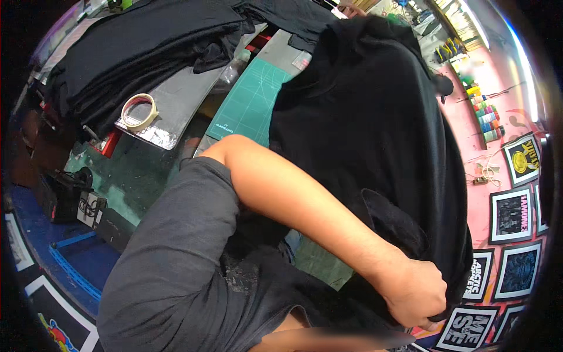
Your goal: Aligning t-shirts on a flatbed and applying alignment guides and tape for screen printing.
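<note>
black shirt point(363, 129) lies right of the green mat point(249, 100), its long axis running up and away from the nearer left hand point(416, 293), curled tightly on its lower edge; right hand is hidden.

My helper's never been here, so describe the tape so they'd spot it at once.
Find the black cloth pile at upper left. By its near edge, on the grey board, sits the tape, a pale ring standing out from the dark cloth.

White lettering stood on a bottom print point(465, 330) and a partly covered print point(480, 276); pink, on a middle print point(511, 216); yellow, on a top print point(523, 159); small characters marked a green mat point(249, 98)
</note>
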{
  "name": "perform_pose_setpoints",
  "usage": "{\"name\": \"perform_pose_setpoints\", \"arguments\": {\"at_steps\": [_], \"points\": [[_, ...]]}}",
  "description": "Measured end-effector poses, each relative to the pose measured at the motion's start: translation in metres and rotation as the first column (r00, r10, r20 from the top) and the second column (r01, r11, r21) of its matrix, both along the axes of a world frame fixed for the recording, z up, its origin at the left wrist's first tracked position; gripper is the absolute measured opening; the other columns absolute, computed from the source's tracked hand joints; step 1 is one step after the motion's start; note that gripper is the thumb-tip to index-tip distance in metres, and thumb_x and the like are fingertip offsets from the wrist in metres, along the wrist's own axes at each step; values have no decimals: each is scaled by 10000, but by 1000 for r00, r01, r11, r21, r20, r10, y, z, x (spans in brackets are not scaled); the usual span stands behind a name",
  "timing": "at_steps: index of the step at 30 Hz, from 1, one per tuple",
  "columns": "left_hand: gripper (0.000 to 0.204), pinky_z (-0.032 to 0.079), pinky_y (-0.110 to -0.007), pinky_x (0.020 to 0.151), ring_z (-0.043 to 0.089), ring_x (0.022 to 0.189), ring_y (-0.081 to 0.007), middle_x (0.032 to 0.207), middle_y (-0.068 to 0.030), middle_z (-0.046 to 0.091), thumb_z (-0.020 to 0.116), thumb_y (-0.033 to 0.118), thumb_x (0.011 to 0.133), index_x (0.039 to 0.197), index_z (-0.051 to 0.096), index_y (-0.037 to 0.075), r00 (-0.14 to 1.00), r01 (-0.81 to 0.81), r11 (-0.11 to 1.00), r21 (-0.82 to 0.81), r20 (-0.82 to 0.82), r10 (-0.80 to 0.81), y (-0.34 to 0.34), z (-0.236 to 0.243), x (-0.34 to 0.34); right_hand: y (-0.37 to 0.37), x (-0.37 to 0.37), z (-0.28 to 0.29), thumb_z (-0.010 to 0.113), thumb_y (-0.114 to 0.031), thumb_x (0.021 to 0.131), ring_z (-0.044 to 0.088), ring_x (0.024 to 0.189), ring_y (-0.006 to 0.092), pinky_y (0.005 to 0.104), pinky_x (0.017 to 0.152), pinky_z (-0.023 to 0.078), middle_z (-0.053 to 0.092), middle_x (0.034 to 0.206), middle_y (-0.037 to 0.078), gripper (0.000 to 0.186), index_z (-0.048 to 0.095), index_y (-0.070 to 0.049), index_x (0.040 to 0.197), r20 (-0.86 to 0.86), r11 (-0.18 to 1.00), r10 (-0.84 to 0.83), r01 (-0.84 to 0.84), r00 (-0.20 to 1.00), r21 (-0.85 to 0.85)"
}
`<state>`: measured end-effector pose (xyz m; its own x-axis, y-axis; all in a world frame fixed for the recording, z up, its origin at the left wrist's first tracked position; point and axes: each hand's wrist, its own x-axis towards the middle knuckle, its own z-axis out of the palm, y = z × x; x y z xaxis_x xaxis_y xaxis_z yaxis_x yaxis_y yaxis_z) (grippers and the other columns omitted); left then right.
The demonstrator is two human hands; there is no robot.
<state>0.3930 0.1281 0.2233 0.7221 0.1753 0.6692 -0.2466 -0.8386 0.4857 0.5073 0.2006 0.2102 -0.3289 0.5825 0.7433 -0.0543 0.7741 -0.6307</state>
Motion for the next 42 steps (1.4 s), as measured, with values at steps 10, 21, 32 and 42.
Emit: {"name": "perform_pose_setpoints", "arguments": {"at_steps": [10,21,32,42], "points": [[221,584,-454,642,759,746,-352,767,-177,744,684,200,818,906,682,-2,940,-288,932,220,-122,319,14,-32,-26,200,-125,16,700,-350,992,613,1246,266,360,1078,479,635,1350,200,585,539,28,1408,251,931,-79,161,965,-327],[133,541,-379,557,759,651,-256,705,-120,739,668,204,850,772,670,96,502,-822,396,409,193,843,104,-51,-84,252,-221,24,712,-583,958,560,1359,338,421,1169,437,584,1449,207,824,500,3,1497,55,801,-230,221,972,-556],[219,593,-495,714,753,806,-393,841,-194,752,541,183,953,943,734,80,-401,-840,-521,150,475,783,256,16,-338,220,-86,-82,633,-483,1004,443,1475,378,496,1231,344,501,1567,200,735,470,-18,1549,41,954,77,-62,996,-292],[622,511,-448,1026,641,1135,-390,1253,-233,628,743,118,790,1374,570,-8,238,-967,217,132,173,956,234,-30,-341,148,-31,-6,536,-265,1068,667,1218,385,550,902,591,609,1469,215,459,584,-25,1456,-394,994,-68,27,917,-108]]}}
